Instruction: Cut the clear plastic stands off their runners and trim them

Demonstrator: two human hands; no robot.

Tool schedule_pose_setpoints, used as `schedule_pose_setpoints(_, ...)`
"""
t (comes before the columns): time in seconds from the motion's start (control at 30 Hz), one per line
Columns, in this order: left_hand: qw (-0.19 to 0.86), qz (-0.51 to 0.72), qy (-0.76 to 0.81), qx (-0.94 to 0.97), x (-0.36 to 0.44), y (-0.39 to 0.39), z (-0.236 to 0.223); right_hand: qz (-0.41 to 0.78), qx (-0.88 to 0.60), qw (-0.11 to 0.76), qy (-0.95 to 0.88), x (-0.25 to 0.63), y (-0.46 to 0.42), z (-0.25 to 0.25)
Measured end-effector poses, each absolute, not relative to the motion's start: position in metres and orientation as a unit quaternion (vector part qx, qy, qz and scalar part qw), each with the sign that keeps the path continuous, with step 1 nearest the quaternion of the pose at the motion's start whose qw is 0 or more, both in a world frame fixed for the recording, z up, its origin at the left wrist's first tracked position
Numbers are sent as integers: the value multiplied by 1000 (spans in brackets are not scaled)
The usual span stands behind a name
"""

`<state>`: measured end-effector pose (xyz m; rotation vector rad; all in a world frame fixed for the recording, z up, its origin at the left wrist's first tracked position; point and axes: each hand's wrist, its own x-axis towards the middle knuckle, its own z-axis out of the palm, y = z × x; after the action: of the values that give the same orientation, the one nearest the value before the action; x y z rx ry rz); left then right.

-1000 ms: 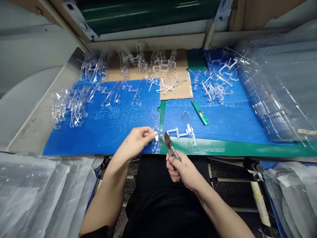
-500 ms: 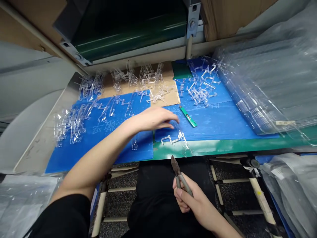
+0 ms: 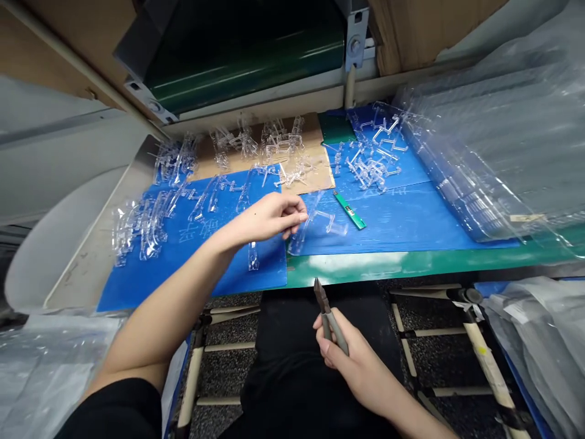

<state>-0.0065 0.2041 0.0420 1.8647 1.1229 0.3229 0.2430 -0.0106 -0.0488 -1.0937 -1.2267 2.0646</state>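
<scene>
My left hand (image 3: 269, 216) reaches over the blue mat (image 3: 402, 213) and pinches a clear plastic moulded part (image 3: 315, 222), lifting it just above the mat's near edge. My right hand (image 3: 354, 360) is low over my lap, fingers wrapped round the handles of small cutting pliers (image 3: 326, 314) whose tip points up toward the bench edge. Another single clear piece (image 3: 253, 256) lies on the left blue mat (image 3: 201, 244) below my left hand.
Rows of clear parts (image 3: 146, 219) cover the left mat, more lie on cardboard (image 3: 274, 149) and at the back right (image 3: 372, 155). A green utility knife (image 3: 348, 210) rests on the mat. Stacked clear trays (image 3: 493, 146) fill the right; plastic bags (image 3: 36, 372) lie lower left.
My left hand set a clear piece down on the left mat, reached right and picked up the clear part from the bench edge. My right hand with the pliers dropped toward my lap.
</scene>
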Motion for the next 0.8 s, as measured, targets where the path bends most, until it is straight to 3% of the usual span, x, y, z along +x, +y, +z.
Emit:
schedule_pose_setpoints(0.23, 650, 376, 434, 498, -16, 114, -8, 714, -431, 199, -515, 235, 19, -41)
schedule_pose_setpoints(0.4, 690, 376, 403, 468, -20, 86, -21, 714, -423, 159, -535, 228, 20, -29)
schedule_pose_setpoints(0.8, 706, 381, 380, 460, -24, 81, -31, 701, -433, 155, -545, 224, 15, -18)
